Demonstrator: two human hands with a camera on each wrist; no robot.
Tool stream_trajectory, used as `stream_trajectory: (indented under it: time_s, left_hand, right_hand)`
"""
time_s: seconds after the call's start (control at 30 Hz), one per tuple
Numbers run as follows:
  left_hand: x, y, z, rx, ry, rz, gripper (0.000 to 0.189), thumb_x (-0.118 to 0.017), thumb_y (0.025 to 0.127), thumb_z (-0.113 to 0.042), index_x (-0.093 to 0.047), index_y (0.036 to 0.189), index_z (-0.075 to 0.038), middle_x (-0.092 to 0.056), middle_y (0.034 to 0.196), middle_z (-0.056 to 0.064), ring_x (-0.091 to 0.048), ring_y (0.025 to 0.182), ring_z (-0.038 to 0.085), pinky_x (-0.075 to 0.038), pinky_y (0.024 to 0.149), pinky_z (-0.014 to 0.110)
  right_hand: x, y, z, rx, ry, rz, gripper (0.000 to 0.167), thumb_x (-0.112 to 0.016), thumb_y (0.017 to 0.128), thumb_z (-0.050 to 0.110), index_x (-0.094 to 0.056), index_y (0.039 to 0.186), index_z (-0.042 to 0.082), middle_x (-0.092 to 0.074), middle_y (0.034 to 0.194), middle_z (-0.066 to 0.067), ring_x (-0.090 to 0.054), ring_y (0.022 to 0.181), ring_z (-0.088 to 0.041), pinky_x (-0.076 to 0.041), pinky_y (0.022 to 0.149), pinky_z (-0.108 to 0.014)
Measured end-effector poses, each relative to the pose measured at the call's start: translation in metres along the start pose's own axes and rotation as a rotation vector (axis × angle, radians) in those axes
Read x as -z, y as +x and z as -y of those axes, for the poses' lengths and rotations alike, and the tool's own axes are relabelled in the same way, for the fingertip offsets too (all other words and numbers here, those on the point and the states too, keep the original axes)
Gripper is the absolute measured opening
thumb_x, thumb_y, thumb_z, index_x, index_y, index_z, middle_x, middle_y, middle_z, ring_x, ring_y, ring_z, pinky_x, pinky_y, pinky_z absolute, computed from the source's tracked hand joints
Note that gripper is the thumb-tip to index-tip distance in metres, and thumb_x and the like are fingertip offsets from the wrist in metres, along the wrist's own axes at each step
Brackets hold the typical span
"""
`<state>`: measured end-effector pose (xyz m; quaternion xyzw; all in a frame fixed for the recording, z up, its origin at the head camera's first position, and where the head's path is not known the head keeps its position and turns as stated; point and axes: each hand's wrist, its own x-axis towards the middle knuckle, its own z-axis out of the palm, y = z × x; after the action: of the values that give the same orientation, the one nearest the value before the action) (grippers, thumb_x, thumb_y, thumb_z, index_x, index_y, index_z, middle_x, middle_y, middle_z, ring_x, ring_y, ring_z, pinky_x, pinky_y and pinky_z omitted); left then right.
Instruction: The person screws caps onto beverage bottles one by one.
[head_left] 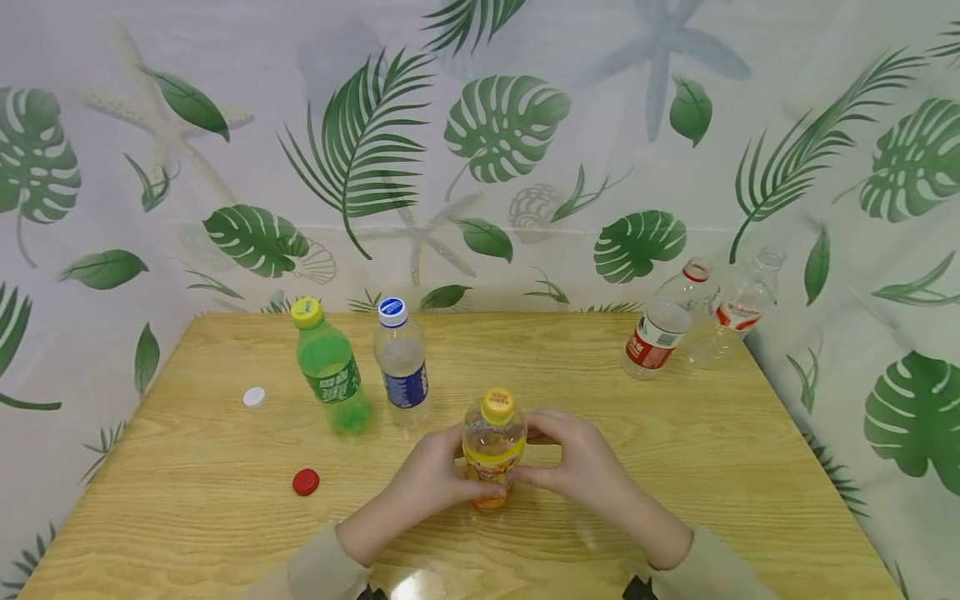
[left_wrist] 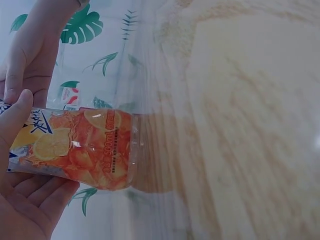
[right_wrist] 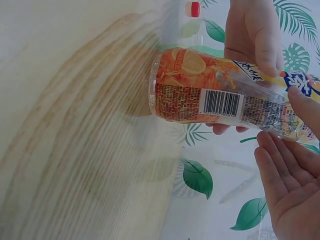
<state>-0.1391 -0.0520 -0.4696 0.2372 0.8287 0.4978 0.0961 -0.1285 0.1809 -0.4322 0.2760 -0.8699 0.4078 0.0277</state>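
Observation:
A clear drink bottle (head_left: 492,450) with a yellow cap and an orange-fruit label is upright between both hands, near the front middle of the table. My left hand (head_left: 431,473) holds it from the left, its thumb across the label. From the right, my right hand (head_left: 576,460) grips the same bottle between thumb and fingers. In the left wrist view the label (left_wrist: 95,145) shows orange slices, and the base is at the tabletop. A barcode (right_wrist: 221,102) faces the right wrist view. The yellow cap (head_left: 498,405) sits on the neck, with no finger on it.
Left of the hands stand a green bottle (head_left: 330,375) with a yellow cap and a blue-labelled bottle (head_left: 403,371) with its cap on. A white cap (head_left: 254,397) and a red cap (head_left: 306,482) lie nearby. Two uncapped bottles, one red-labelled (head_left: 656,333) and one clear (head_left: 738,312), stand back right.

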Motion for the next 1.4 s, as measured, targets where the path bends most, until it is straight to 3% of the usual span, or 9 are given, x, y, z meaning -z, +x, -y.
stream_trajectory:
  time_s: [0.23, 0.57, 0.8, 1.17, 1.4]
  left_hand:
    - [0.004, -0.004, 0.003, 0.019, 0.006, 0.013, 0.061, -0.094, 0.083, -0.026, -0.068, 0.136, -0.012, -0.074, 0.135, 0.006, -0.069, 0.130, 0.029, -0.053, 0.113, 0.053]
    - [0.015, -0.012, -0.004, 0.041, 0.146, 0.006, 0.059, -0.090, 0.086, -0.037, -0.069, 0.137, -0.018, -0.074, 0.136, 0.002, -0.069, 0.131, 0.029, -0.053, 0.112, 0.053]
    - [0.018, -0.006, -0.008, 0.032, 0.201, -0.055, 0.054, -0.089, 0.088, -0.031, -0.070, 0.136, -0.016, -0.075, 0.136, 0.004, -0.070, 0.129, 0.027, -0.055, 0.111, 0.052]
    - [0.021, 0.013, -0.010, 0.050, 0.205, -0.162, 0.046, -0.085, 0.091, -0.023, -0.071, 0.134, -0.012, -0.074, 0.137, 0.011, -0.068, 0.131, 0.033, -0.054, 0.111, 0.054]
    - [0.021, 0.023, -0.013, 0.066, 0.297, -0.258, 0.040, -0.084, 0.093, -0.021, -0.073, 0.131, -0.010, -0.077, 0.129, 0.011, -0.074, 0.121, 0.032, -0.060, 0.102, 0.050]
  right_hand:
    - [-0.001, -0.001, 0.000, -0.007, 0.006, -0.005, 0.055, -0.095, 0.076, 0.009, -0.073, 0.126, 0.004, -0.077, 0.118, -0.008, -0.077, 0.105, -0.026, -0.065, 0.091, -0.035]
    - [-0.005, -0.001, 0.001, 0.014, -0.023, -0.046, 0.046, -0.094, 0.078, 0.009, -0.075, 0.120, 0.004, -0.078, 0.115, -0.008, -0.077, 0.101, -0.025, -0.065, 0.089, -0.034]
    - [-0.004, 0.006, 0.004, -0.024, -0.056, -0.086, 0.049, -0.094, 0.078, 0.008, -0.075, 0.123, 0.005, -0.078, 0.117, -0.009, -0.078, 0.100, -0.024, -0.065, 0.090, -0.036]
    - [-0.001, 0.031, -0.001, -0.005, -0.105, -0.136, 0.051, -0.093, 0.079, 0.006, -0.074, 0.126, 0.002, -0.078, 0.118, -0.013, -0.078, 0.101, -0.027, -0.065, 0.090, -0.039]
    - [-0.001, 0.047, -0.006, -0.018, -0.105, -0.165, 0.051, -0.093, 0.081, 0.010, -0.073, 0.127, 0.003, -0.078, 0.121, -0.013, -0.078, 0.103, -0.026, -0.065, 0.091, -0.041]
